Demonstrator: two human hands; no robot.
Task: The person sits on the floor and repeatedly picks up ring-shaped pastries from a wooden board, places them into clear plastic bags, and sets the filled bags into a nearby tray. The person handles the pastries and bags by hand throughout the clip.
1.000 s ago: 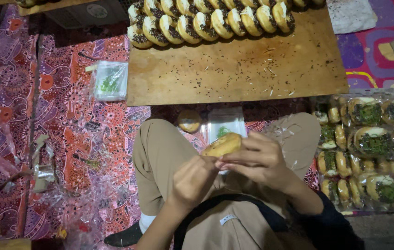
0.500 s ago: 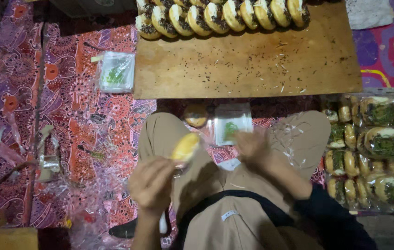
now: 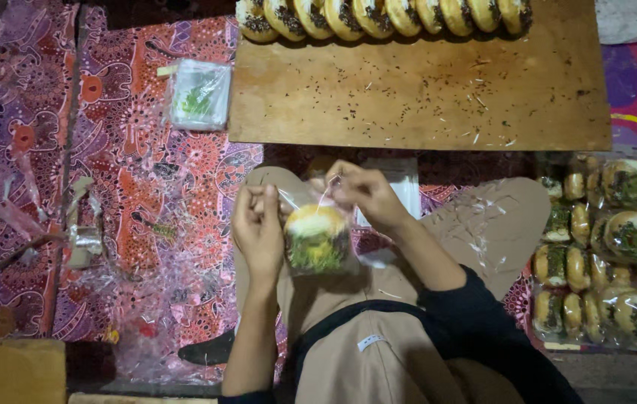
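Round bun [image 3: 317,238] now in clear crinkly bag [image 3: 305,200]; both hands [image 3: 258,228] [image 3: 367,196] pinch bag top

- Bun [image 3: 317,233]: pale yellow, green patch below.
- Wooden board [image 3: 423,97]: brown, dark-speckled.
- Floor cloth [image 3: 139,187]: red-orange batik, dense floral figures.
- Trousers [image 3: 483,232]: khaki.
- Sleeve [image 3: 475,314]: dark navy.
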